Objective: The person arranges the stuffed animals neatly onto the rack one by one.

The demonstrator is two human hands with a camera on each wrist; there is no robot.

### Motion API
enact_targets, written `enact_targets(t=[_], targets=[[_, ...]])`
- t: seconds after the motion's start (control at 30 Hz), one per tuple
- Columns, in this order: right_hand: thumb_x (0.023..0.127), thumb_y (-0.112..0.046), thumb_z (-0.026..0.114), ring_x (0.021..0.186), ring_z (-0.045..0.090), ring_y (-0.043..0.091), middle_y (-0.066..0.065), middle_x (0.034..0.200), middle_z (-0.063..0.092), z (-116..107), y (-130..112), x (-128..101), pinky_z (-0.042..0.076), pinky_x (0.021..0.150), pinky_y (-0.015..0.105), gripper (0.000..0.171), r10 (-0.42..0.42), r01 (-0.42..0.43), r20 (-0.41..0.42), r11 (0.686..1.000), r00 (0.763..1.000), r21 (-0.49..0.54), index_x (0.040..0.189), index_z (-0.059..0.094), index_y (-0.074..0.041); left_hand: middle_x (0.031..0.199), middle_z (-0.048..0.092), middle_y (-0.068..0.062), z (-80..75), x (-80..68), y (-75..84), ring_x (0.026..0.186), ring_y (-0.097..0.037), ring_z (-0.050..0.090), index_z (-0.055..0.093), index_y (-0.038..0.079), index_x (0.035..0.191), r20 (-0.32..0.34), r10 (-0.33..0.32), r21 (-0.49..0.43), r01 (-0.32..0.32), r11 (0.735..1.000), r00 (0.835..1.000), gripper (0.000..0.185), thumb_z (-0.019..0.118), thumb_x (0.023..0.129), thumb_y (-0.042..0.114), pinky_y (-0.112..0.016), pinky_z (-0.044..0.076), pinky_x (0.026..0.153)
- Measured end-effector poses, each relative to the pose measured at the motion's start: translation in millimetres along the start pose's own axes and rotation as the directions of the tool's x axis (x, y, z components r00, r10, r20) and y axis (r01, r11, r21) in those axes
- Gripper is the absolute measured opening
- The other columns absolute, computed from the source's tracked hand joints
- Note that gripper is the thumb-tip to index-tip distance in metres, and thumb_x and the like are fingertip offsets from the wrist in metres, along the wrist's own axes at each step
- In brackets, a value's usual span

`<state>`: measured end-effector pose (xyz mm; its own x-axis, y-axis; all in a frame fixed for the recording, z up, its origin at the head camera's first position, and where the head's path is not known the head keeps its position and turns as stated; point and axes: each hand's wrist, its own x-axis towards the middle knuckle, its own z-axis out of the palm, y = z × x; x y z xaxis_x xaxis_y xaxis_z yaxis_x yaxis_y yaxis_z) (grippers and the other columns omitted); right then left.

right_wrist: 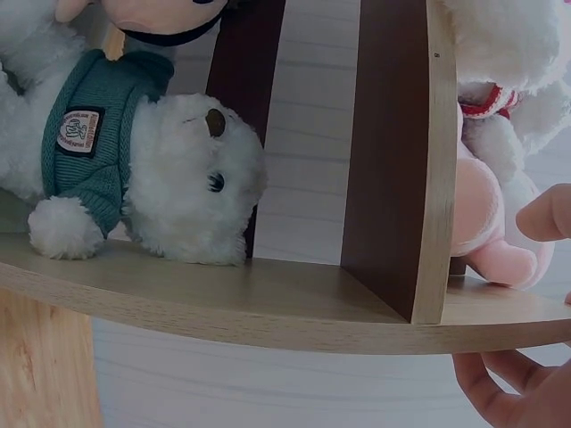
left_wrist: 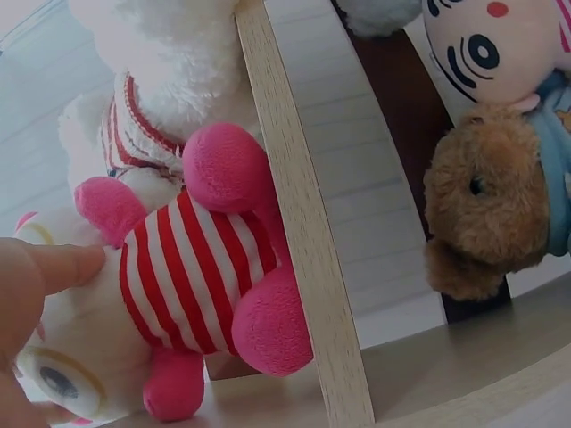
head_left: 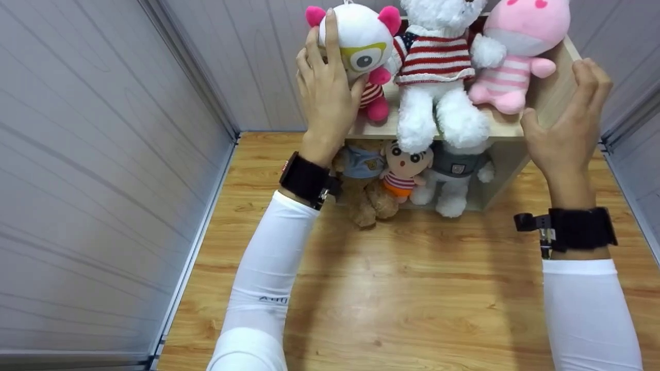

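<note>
My left hand [head_left: 327,90] holds the white head of a plush toy [head_left: 372,54] with pink ears and yellow-rimmed eyes. One finger lies straight up over the head; the thumb is on its face. Its red-striped body [left_wrist: 198,272] sits at the left end of the upper shelf. My right hand [head_left: 570,123] is around the right side panel [right_wrist: 357,334] of the wooden shelf unit, fingers outside and thumb on the inner side, apart from the panel. Beside it sits a pink plush toy [head_left: 515,67], and in the middle a white teddy bear [head_left: 435,56] in a striped sweater.
On the lower shelf sit a brown teddy bear [left_wrist: 486,196], a doll [head_left: 405,167] in a striped shirt and a white bear [right_wrist: 192,178] in a green top. Grey panelled walls [head_left: 103,154] enclose the wooden floor [head_left: 402,288].
</note>
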<state>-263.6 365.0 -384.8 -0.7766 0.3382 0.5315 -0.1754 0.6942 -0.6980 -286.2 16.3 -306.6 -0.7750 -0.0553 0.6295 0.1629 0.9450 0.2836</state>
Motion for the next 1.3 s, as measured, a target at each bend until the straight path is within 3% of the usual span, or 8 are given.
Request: enact_targets(t=[0.43,0.7,1.07,1.3], targets=[[0.084,-0.016,0.071,0.148,0.034,0.010,-0.004,0.162,0.027,0.2,-0.6,0.6,0.047,0.107,0.056,0.078,0.003,-0.003,0.003,1.000,1.000,-0.006,0.152,0.035,-0.025,0.161,0.033,-0.010,3.3,-5.2,-8.7,0.145,-0.026,0.033,0.012,0.020,0.165,0.056,-0.061,0.005,0.061,0.998,0.997,0.096,0.066,0.094,0.054,-0.039,0.038,0.114],[0.082,-0.017,0.071,0.146,0.036,0.012,-0.004,0.161,0.028,1.3,0.9,0.1,0.048,0.104,0.059,0.080,-0.009,0.009,0.001,1.000,1.000,-0.001,0.152,0.035,-0.027,0.159,0.036,-0.012,4.6,-10.5,-11.9,0.142,-0.028,0.034,0.012,0.013,0.164,0.031,-0.045,-0.031,0.046,0.998,0.999,0.104,0.072,0.090,0.053,-0.038,0.030,0.121],[0.083,-0.017,0.071,0.145,0.037,0.012,-0.005,0.161,0.027,1.5,-0.1,0.0,0.049,0.103,0.060,0.079,-0.002,0.002,0.005,1.000,1.000,-0.005,0.153,0.034,-0.028,0.161,0.034,-0.013,3.3,-17.9,-14.7,0.143,-0.027,0.033,0.012,0.013,0.164,0.025,-0.059,-0.062,0.060,0.996,0.998,0.106,0.073,0.089,0.054,-0.035,0.033,0.120],[0.083,-0.018,0.071,0.147,0.035,0.012,-0.005,0.162,0.025,-0.3,-0.2,0.2,0.047,0.106,0.058,0.080,0.014,-0.014,0.016,1.000,1.000,-0.006,0.153,0.033,-0.027,0.163,0.030,-0.016,1.1,-29.9,-17.8,0.145,-0.030,0.031,0.017,0.013,0.163,-0.004,-0.049,-0.122,0.048,0.991,0.999,0.100,0.076,0.089,0.045,-0.038,0.035,0.118]])
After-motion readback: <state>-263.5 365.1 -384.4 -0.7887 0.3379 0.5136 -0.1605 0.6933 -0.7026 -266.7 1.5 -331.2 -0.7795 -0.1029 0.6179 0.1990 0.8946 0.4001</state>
